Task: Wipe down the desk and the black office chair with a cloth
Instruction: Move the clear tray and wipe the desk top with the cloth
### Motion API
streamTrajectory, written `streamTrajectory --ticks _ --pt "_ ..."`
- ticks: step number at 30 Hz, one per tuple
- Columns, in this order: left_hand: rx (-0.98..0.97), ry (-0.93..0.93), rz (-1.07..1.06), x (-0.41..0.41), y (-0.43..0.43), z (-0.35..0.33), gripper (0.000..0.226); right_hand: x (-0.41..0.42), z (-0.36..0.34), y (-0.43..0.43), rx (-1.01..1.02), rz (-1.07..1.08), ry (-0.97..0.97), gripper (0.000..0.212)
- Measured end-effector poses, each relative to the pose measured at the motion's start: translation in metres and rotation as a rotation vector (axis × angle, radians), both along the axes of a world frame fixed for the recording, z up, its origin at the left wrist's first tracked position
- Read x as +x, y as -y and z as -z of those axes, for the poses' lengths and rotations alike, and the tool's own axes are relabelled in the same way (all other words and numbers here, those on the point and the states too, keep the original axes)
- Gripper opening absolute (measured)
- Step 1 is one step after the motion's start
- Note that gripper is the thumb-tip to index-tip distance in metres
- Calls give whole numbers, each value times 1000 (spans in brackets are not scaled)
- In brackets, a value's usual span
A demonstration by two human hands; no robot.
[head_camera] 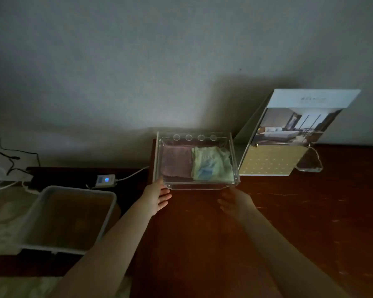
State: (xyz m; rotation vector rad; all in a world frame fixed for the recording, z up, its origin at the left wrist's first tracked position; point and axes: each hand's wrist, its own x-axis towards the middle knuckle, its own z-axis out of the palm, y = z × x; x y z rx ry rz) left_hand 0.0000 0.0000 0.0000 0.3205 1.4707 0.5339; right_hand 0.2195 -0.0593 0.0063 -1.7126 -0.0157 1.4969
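Two cloths (pixel 211 162) in clear tray (pixel 198 186)

It looks like a dim hotel room: a guest-room brochure (pixel 297 130) stands on the dark wooden tabletop (pixel 267 222) beside a clear amenities tray (pixel 236 164).

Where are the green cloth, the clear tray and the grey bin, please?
green cloth (pixel 212 163): head view, middle of the folded fabric.
clear tray (pixel 199 185): head view, on its near wall.
grey bin (pixel 80 189): head view, on its far rim.
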Motion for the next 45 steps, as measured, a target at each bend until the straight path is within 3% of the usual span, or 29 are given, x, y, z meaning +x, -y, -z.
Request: streamTrajectory --ticks 12,18,24,35,45 --pt "18 -82 76 3 -4 14 46 -1 23 -24 -58 -2 -30 29" --pt "29 -118 5 7 6 15 43 5 28 -19 -93 -41 -59 29" --pt "37 -133 -6 13 14 17 55 11 33 -19 -83 -117 -56 35" --pt "-42 -204 -23 14 34 15 18 18 31 6 -107 -185 -40 32" --pt "-70 -239 -8 11 67 14 22 14 24 38 -121 -214 -25 32"
